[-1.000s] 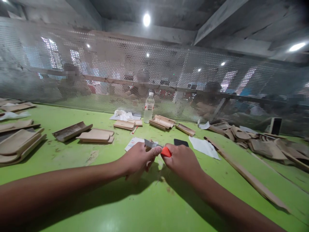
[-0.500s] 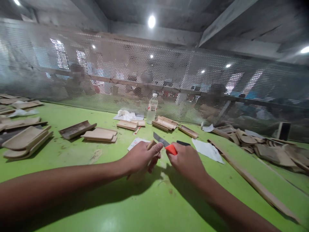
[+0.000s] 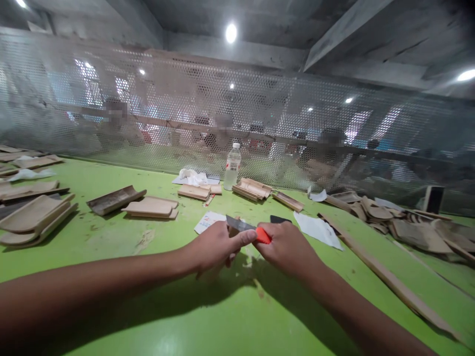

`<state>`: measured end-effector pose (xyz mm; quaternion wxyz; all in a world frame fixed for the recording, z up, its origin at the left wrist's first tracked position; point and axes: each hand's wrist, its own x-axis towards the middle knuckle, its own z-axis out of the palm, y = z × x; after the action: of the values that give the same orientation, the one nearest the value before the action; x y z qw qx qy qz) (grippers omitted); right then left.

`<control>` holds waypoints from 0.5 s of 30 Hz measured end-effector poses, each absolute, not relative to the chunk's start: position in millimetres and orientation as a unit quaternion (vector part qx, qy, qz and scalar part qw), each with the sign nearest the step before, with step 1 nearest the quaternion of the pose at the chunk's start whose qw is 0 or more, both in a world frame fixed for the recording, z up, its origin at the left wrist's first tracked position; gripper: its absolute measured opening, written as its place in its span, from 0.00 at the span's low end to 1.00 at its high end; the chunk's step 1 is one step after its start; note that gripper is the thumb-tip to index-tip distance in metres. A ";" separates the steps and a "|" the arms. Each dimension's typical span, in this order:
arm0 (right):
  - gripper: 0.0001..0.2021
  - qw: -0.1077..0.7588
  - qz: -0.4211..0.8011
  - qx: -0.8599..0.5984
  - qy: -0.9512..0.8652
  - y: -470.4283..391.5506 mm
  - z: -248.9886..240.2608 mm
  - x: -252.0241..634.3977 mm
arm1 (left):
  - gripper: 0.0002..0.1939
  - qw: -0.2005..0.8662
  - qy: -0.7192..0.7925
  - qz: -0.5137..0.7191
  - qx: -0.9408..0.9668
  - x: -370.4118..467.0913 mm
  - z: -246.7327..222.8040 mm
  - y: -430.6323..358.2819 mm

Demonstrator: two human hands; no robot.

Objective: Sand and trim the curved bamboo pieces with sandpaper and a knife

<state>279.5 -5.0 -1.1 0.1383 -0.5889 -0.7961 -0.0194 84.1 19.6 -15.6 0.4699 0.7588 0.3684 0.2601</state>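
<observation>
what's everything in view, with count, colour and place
Table: one, green, foreground
Perforated screen: one, grey, behind table
People: several, blurred, behind screen
Lights: several, white, overhead
Bottle: one, clear, near screen
Curved pieces: many, tan-brown, across table
Long strip: one, tan, table's right
Papers and tissues: several, white, scattered
Black objects: two, centre and far right
Knife: one, orange handle, grey blade, centre
Held piece: one, brown, under blade, mostly hidden
Forearms: two, foreground
Left hand: one, holding piece
Right hand: one, gripping knife
</observation>
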 end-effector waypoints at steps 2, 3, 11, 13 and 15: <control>0.15 0.129 -0.040 -0.609 -0.781 -7.3 -0.6 277.3 | 0.33 0.473 0.374 0.259 0.754 86.2 -15.1 19.0; 0.15 0.127 -0.052 -0.623 -0.770 -8.4 0.0 276.3 | 0.34 0.480 0.373 0.265 0.748 87.2 -15.5 18.9; 0.12 0.156 -0.094 -0.673 -0.717 -8.0 6.7 279.3 | 0.28 0.547 0.359 0.282 0.702 84.3 -20.3 25.0; 0.12 0.157 -0.083 -0.666 -0.724 -5.9 5.5 280.2 | 0.25 0.543 0.354 0.269 0.712 82.4 -20.9 26.7; 0.12 0.158 -0.071 -0.654 -0.736 -4.0 3.5 280.4 | 0.24 0.538 0.346 0.265 0.721 81.2 -21.4 27.5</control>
<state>280.4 -4.0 3.5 0.1585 -0.6543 -0.7360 -0.0707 81.2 27.5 -21.4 0.5384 0.7211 0.3463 0.2650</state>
